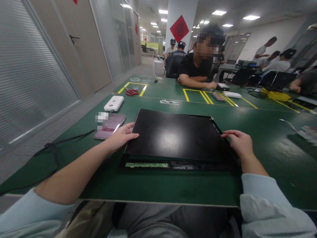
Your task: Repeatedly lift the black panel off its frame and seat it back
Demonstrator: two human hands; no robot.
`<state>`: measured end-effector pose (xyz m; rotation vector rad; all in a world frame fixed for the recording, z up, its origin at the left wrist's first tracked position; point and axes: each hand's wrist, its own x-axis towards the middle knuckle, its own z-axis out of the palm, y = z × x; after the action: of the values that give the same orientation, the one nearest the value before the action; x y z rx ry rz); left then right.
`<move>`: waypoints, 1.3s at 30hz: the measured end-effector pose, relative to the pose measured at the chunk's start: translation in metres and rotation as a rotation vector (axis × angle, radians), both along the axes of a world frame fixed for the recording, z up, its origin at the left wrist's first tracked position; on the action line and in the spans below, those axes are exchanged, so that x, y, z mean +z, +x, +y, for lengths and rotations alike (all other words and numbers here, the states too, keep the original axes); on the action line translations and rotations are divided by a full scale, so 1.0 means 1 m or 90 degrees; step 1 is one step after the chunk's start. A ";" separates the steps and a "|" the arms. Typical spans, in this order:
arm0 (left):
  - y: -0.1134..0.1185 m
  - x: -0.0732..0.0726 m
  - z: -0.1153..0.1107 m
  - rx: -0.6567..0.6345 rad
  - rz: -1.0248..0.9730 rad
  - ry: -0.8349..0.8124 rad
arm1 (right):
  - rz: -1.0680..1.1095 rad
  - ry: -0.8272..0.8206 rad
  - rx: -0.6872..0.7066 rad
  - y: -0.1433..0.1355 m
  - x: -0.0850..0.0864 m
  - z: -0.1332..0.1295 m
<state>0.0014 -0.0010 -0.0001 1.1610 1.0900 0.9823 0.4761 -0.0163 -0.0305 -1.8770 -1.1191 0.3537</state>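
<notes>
A flat black screen panel (170, 135) lies over a black frame (204, 168), slightly askew to it. Along the frame's near side a green circuit board strip (146, 165) shows. My left hand (122, 135) grips the panel's left edge, thumb on top and fingers underneath. At the right, my right hand (238, 142) has its thumb and forefinger pinched at the frame's right rim; whether the panel's edge is also between them is hidden.
Left of the panel lie a phone (110, 126), a white power bank (114, 103) and a black strap (70, 138). Red-handled scissors (132, 92) and small white parts (169, 102) lie farther back on the green table (174, 187). Opposite sits a person (197, 68), arms on the table.
</notes>
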 end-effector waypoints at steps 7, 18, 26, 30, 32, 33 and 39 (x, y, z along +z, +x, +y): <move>-0.001 -0.002 0.000 0.009 0.001 -0.005 | -0.065 -0.071 -0.049 0.010 -0.005 0.006; -0.002 -0.002 0.001 0.009 0.012 -0.010 | -0.116 -0.162 0.034 0.010 -0.003 0.012; -0.002 -0.002 0.000 0.007 0.021 -0.010 | -0.110 -0.206 0.035 0.006 -0.001 0.010; -0.002 0.000 -0.001 0.003 0.028 -0.008 | -0.099 -0.198 0.031 0.008 -0.003 0.011; -0.002 0.000 -0.001 -0.002 0.029 -0.008 | -0.099 -0.192 0.035 0.009 -0.005 0.012; -0.002 -0.001 -0.001 -0.004 0.028 -0.007 | -0.100 -0.189 0.036 0.010 -0.006 0.012; -0.004 -0.005 0.001 -0.012 0.017 0.003 | -0.093 -0.162 0.033 0.012 -0.009 0.013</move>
<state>-0.0027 0.0000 -0.0049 1.1902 1.0963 0.9575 0.4878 -0.0038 -0.0396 -2.1280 -1.2700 0.4097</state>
